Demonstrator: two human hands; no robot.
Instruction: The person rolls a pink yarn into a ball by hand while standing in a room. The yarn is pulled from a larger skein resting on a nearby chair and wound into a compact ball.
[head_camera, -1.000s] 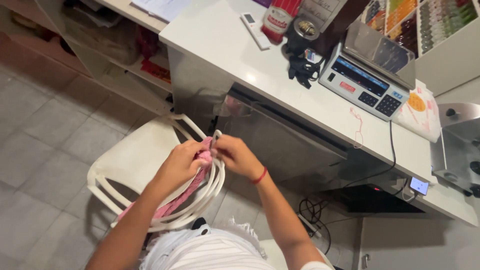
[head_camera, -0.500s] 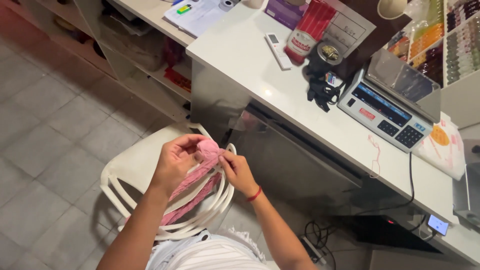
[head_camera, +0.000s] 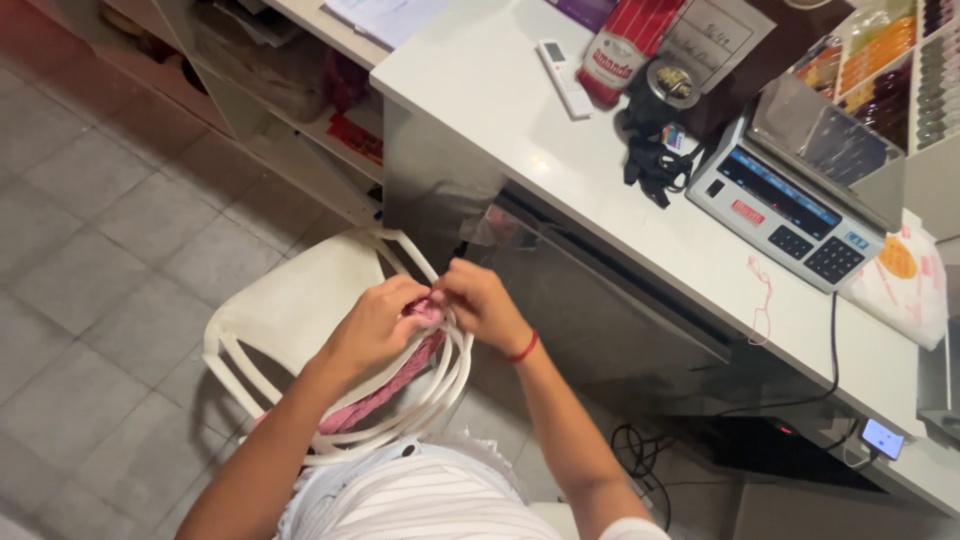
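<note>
Both hands pinching the pink fabric (head_camera: 420, 312) over the white chair (head_camera: 290, 310)

Left hand (head_camera: 375, 325) and right hand (head_camera: 482, 305) now sit closer together than before, fabric bunched smaller.

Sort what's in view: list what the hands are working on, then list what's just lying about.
In hand:
- left hand and right hand, both gripping the pink knitted strip
- white plastic chair, with the strip hanging over its back

Lying about:
- electronic scale
- white remote
- red packet
- black cords
- white counter
</note>
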